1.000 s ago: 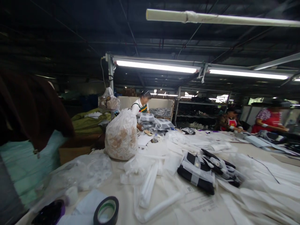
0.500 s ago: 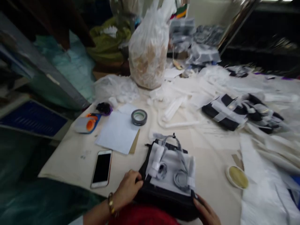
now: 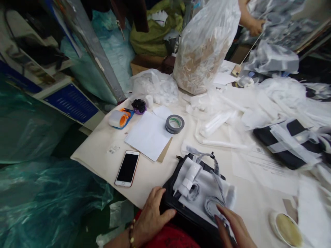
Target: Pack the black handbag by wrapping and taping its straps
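A black handbag [image 3: 191, 213] lies at the table's front edge, against the red clothing at my body. White sheeting covers its upper face, with a white-wrapped roll [image 3: 190, 179] and grey wrapped handles [image 3: 216, 165] on top. My left hand [image 3: 152, 217] grips the bag's near left corner, thumb on the front edge and fingers along the side. Over the near right corner is my right hand [image 3: 236, 227], fingers stretched out and apart, tips by a coiled, wrapped handle part [image 3: 213, 206]. The right hand's lower part is cut off by the frame.
Left of the bag are a phone [image 3: 127, 168], paper sheets [image 3: 150, 134], grey tape [image 3: 174, 124] and an orange-and-blue tape dispenser [image 3: 121, 119]. A small tub [image 3: 286, 229] and another wrapped black bag [image 3: 287, 143] lie right. Behind stand a plastic sack [image 3: 204, 51] and another person's hand [image 3: 256, 27].
My right hand has shifted from holding the bag's right corner to over its top, fingers extended. My left thumb has spread along the front edge. The view has turned left; another person's arm appears behind.
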`<state>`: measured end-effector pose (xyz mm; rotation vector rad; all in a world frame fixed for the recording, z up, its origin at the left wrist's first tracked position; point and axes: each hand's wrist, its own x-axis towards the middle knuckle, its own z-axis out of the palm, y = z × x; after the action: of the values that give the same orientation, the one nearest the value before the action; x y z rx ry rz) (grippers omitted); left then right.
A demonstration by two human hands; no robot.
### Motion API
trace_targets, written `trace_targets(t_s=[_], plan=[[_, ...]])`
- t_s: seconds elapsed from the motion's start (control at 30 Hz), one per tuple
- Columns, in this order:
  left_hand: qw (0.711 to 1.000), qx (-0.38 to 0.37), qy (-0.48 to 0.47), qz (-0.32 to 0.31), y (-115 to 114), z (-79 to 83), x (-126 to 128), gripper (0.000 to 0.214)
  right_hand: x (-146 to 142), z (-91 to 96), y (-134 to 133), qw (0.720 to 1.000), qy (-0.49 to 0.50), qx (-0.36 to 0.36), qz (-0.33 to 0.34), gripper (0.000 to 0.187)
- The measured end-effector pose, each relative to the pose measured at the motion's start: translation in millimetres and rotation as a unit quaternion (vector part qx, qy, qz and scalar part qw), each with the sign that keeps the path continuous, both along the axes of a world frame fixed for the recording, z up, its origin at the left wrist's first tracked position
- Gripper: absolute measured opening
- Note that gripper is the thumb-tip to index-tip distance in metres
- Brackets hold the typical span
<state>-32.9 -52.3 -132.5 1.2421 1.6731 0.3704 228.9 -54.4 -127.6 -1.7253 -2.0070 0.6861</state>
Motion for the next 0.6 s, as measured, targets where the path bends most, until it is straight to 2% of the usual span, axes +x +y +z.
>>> trace_targets(t_s=[0.07,0.13,0.2,0.27,0.33,0.4,0.47,0.6], plan=[[1.000,0.004,0.014,-0.002,-8.7,-8.7,6.4,0.071,-36.1,9.3,35.0,0.982,-0.001,0.053,0.180,0.030],[0.999,0.037,0.037,-0.006,-15.5,-17.7,10.8,0.071,-75.1,14.9,69.4,0.950,-0.023,0.019,0.312,0.036],[0.993,0.092,0.066,-0.012,-20.1,-24.6,12.8,0.065,-109.4,15.4,98.3,0.904,-0.081,-0.042,0.417,0.029],[0.986,0.138,0.088,-0.026,-22.0,-28.0,13.1,0.060,-134.4,10.3,118.9,0.840,-0.151,-0.068,0.517,0.020],[0.982,0.156,0.098,-0.039,-21.4,-28.3,12.5,0.053,-149.5,1.3,131.8,0.777,-0.204,-0.071,0.591,0.016],[0.983,0.155,0.093,-0.040,-19.2,-27.5,12.0,0.042,-157.7,-7.9,139.3,0.728,-0.232,-0.067,0.642,0.013],[0.985,0.151,0.082,-0.035,-16.9,-27.4,11.9,0.032,-162.3,-15.0,144.2,0.693,-0.244,-0.066,0.676,0.012],[0.987,0.142,0.073,-0.025,-15.9,-29.9,13.1,0.025,-168.8,-24.1,150.8,0.644,-0.234,-0.050,0.727,0.012]])
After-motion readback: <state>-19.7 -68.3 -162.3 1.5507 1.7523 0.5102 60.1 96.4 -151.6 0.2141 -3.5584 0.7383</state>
